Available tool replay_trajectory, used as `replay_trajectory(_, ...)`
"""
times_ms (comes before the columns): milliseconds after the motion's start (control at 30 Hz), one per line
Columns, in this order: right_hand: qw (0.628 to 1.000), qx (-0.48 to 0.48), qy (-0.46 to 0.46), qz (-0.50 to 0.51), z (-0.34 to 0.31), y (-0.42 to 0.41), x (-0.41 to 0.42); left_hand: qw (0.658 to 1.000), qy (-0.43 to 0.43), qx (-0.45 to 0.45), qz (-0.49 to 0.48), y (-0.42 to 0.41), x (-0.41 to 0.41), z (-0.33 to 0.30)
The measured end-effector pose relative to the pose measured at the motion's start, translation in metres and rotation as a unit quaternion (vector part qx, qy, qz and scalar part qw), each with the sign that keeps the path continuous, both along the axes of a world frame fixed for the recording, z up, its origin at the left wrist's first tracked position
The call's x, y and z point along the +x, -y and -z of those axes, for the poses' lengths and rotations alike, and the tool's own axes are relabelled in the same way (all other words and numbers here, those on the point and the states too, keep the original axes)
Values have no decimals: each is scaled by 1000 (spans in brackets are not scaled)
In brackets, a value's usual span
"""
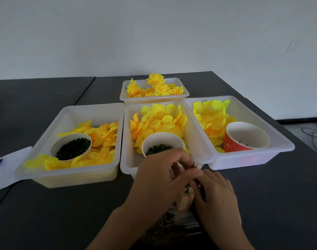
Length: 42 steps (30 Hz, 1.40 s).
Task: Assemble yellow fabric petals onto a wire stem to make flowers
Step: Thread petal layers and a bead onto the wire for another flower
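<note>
Pinching a thin dark wire stem between curled fingertips, the left hand meets the right hand in front of the middle tray. The stem's tip sticks up just above the left fingers; its lower part runs down between both hands. The right fingers curl around something there, mostly hidden. Loose yellow petals fill the middle tray, well beyond the grip. Finished flowers lie in the far tray.

Loose yellow petals fill the middle tray (more in both side trays). A thin dark wire stem stands nearly upright, pinched between both hands before it.
</note>
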State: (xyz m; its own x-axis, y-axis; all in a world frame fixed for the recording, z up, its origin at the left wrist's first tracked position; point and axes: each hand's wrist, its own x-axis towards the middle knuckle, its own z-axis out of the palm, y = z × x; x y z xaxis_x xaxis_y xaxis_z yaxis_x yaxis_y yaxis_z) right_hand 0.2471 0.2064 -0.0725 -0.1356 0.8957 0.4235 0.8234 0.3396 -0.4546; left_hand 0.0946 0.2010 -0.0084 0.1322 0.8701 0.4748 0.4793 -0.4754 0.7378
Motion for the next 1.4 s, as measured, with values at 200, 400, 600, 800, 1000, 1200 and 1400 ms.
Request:
replay_trajectory(200, 999, -32, 3, 1, -4, 2, 0, 993, -58, -84, 59, 3, -15, 24)
replay_trajectory(400, 999, -49, 14, -3, -9, 2, 0, 991, -90, -92, 40, -6, -51, 12)
replay_trajectory(600, 997, -73, 15, -12, -10, 0, -1, 963, -169, -71, -198, -41, -125, -3)
replay_trajectory(800, 998, -66, 15, -7, -10, 1, -1, 751, -484, -360, -268, -65, -168, -1)
replay_trajectory(1000, 998, -62, 17, -9, -8, -1, -1, 733, -508, -365, -268, -74, -159, 11)
replay_trajectory(1200, 997, -81, 15, -14, -10, -3, -1, 810, -425, -293, -276, -70, -167, 4)
replay_trajectory(1400, 996, -91, 18, -12, -11, -4, 0, 884, -305, -279, -219, -66, -180, -18)
